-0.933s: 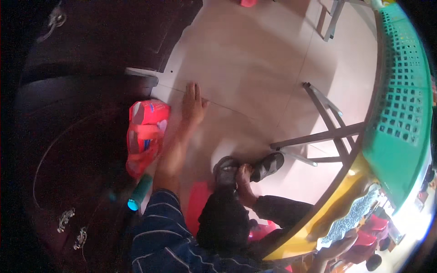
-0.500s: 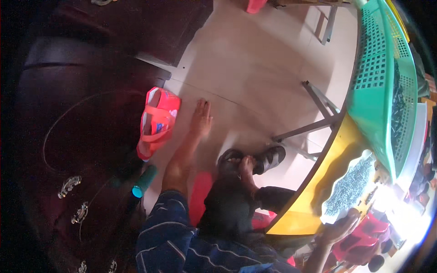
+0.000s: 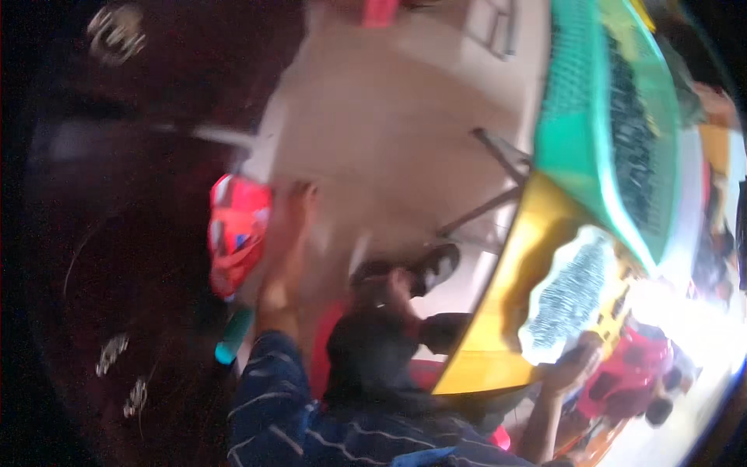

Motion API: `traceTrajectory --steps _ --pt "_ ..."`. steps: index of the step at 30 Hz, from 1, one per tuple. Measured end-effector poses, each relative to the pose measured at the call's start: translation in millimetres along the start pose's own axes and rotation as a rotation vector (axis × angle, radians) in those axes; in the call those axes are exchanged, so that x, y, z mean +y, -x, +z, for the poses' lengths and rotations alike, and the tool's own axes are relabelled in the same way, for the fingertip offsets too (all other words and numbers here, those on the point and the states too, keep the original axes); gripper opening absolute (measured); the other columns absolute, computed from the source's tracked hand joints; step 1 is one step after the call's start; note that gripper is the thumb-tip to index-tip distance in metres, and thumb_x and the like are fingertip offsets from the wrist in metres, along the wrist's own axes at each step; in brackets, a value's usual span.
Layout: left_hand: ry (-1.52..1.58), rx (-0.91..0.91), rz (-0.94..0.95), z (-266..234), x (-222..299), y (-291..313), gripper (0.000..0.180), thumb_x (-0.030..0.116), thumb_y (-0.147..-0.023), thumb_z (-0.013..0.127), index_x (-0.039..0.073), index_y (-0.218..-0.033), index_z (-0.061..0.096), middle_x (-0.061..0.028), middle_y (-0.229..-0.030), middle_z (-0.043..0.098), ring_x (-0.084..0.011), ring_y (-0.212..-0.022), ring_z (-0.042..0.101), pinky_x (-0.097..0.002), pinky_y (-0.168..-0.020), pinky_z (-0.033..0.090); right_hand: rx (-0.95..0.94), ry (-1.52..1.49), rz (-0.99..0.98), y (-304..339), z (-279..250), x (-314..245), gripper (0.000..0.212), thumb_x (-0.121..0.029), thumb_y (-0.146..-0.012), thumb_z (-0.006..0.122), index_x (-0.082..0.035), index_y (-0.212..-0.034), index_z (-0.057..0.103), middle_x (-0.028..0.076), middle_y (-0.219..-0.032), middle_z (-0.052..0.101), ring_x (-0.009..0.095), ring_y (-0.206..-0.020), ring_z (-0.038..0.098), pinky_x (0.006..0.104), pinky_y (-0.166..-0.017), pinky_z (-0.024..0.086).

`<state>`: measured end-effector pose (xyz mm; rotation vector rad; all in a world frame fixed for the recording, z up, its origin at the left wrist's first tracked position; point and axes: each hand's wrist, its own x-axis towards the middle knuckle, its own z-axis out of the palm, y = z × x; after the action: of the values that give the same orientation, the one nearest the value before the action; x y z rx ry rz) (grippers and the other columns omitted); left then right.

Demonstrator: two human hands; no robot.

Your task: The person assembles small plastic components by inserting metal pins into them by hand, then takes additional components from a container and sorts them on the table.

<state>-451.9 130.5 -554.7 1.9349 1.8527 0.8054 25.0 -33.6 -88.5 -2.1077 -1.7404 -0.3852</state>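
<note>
My left arm reaches forward over the floor, and my left hand (image 3: 299, 204) is smeared by motion, its fingers too blurred to read. It is nearest to a red-pink carry bag (image 3: 240, 233) with handles, with a gap between them. My right hand (image 3: 574, 364) is at the near corner of a yellow tabletop (image 3: 486, 342), beside a white wavy-edged tray (image 3: 537, 327). The tray holds a heap of small silvery metal pieces (image 3: 572, 284), too fine to name. Whether the right hand's fingers grip the tray or only rest by it is hidden.
A green perforated basket (image 3: 572, 128) with dark small parts stands on the table's far side. Below are metal table legs (image 3: 498, 198) and my sandalled feet (image 3: 405, 276). A teal cylinder (image 3: 233, 336) lies left by dark covered furniture (image 3: 156, 257). Bright glare lies at right.
The view has swung and blurred, so the table, basket and bag all appear further left. My left hand remains stretched near the bag; my right hand stays by the tray.
</note>
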Motion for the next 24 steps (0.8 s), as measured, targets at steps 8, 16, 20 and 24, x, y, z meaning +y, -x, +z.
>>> traceTrajectory --steps 8,16,20,24 --pt "-0.101 -0.013 -0.183 25 -23 22 0.007 0.008 -0.085 0.065 0.004 -0.090 0.064 -0.0179 -0.088 0.063 -0.0376 -0.088 0.062 -0.0467 -0.075 0.049 -0.009 -0.835 0.430 -16 2 -41 0.033 -0.027 -0.104 0.042 -0.002 -0.093 0.060 0.001 -0.087 0.054 0.013 -0.077 0.047 0.0262 -0.069 0.038" --pt "0.418 -0.121 -0.278 -49 54 60 0.014 0.007 -0.089 0.062 0.001 -0.101 0.059 -0.0077 -0.085 0.058 -0.0224 -0.080 0.057 -0.0362 -0.071 0.048 -0.043 -0.796 0.471 -16 -6 -36 0.027 -0.019 -0.104 0.043 -0.004 -0.085 0.055 0.004 -0.085 0.053 0.013 -0.081 0.048 0.0279 -0.075 0.040" --pt "0.752 0.116 -0.518 -164 169 3 0.017 -0.001 -0.095 0.055 0.004 -0.111 0.060 -0.0027 -0.093 0.059 -0.0128 -0.082 0.057 -0.0279 -0.071 0.049 -0.038 -1.024 0.369 -16 -4 -24 0.028 -0.018 -0.105 0.043 -0.003 -0.085 0.056 0.003 -0.084 0.056 0.011 -0.077 0.049 0.0265 -0.072 0.042" --pt "0.939 0.526 -0.141 -319 307 -59 0.017 -0.007 -0.090 0.059 0.002 -0.104 0.059 -0.0047 -0.090 0.058 -0.0124 -0.079 0.058 -0.0268 -0.071 0.049 -0.029 -1.116 0.331 -11 5 -19 0.034 -0.022 -0.108 0.041 -0.003 -0.085 0.056 0.002 -0.077 0.055 0.010 -0.068 0.049 0.0249 -0.064 0.043"
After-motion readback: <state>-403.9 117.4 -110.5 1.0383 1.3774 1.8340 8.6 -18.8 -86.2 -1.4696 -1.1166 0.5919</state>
